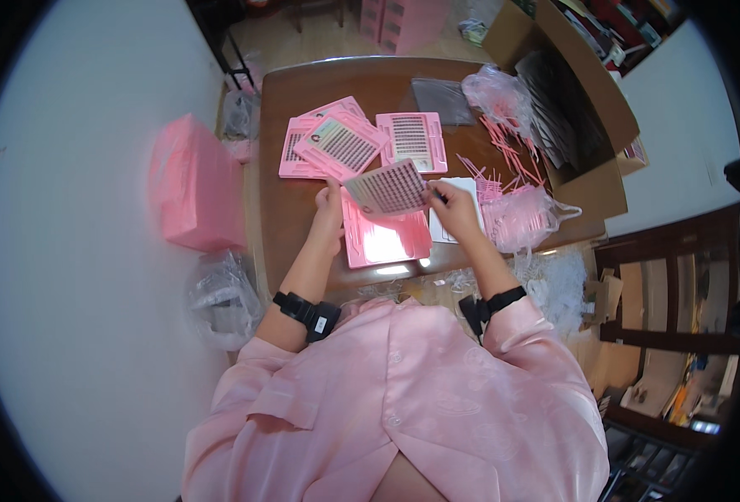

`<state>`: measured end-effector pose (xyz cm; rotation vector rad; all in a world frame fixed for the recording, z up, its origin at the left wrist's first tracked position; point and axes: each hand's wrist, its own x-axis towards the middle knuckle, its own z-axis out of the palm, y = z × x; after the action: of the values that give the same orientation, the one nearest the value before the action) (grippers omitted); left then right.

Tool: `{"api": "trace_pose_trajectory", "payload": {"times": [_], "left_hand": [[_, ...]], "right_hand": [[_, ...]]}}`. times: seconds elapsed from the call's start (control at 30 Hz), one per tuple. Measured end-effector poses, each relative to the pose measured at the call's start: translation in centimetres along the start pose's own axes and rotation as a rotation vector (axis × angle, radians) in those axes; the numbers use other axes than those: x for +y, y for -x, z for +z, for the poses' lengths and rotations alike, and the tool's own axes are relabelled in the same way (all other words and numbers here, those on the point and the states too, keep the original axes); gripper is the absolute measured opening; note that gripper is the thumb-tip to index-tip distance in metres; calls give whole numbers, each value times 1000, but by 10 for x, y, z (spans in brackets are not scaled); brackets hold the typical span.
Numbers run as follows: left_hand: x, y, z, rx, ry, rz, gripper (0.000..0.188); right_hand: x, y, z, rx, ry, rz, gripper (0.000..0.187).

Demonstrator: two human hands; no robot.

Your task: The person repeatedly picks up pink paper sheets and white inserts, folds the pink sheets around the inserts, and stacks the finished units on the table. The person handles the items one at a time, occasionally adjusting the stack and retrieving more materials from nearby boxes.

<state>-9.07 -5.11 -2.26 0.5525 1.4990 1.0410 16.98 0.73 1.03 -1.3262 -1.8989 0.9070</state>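
Note:
My right hand (pixel 454 209) is closed on the right edge of a lash card (pixel 389 187), a sheet with rows of dark false-lash clusters, tilted above the table. A small dark thing shows by those fingers; I cannot make it out. Beneath the card lies a shiny pink plastic tray (pixel 355 248), with bright glare on it. My left hand (pixel 329 209) grips this tray's left edge, its fingers partly hidden. Farther off, several pink trays with lash cards overlap at the left, one lash tray (pixel 341 146) on top. Another pink lash tray (pixel 412 140) lies right of them.
Right of my hands are white sheets (pixel 469 188), a plastic bag of pink pieces (pixel 525 217) and loose pink strips (pixel 512 151). An open cardboard box (pixel 592 109) stands at the table's right. A pink-wrapped block (pixel 194 184) stands left of the brown table (pixel 290 251).

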Motion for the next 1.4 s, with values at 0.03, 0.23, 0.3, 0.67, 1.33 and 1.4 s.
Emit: {"api": "trace_pose_trajectory", "payload": {"times": [0.03, 0.23, 0.3, 0.67, 1.33, 1.4], "left_hand": [[-7, 2, -9, 31, -190, 111, 118], [-68, 40, -24, -88, -938, 412, 143], [-83, 41, -16, -91, -950, 430, 141], [-107, 48, 8, 118, -943, 507, 104], [-31, 31, -10, 165, -558, 726, 17], [-11, 6, -15, 250, -533, 786, 14]], "right_hand": [[-2, -18, -10, -38, 112, -32, 21], [-18, -104, -16, -406, 638, -201, 21], [-19, -115, -1, -498, 670, -273, 21], [18, -88, 59, -546, 716, -435, 17], [147, -51, -76, -50, 560, 474, 39], [159, -22, -74, -112, 656, 574, 47]]}}
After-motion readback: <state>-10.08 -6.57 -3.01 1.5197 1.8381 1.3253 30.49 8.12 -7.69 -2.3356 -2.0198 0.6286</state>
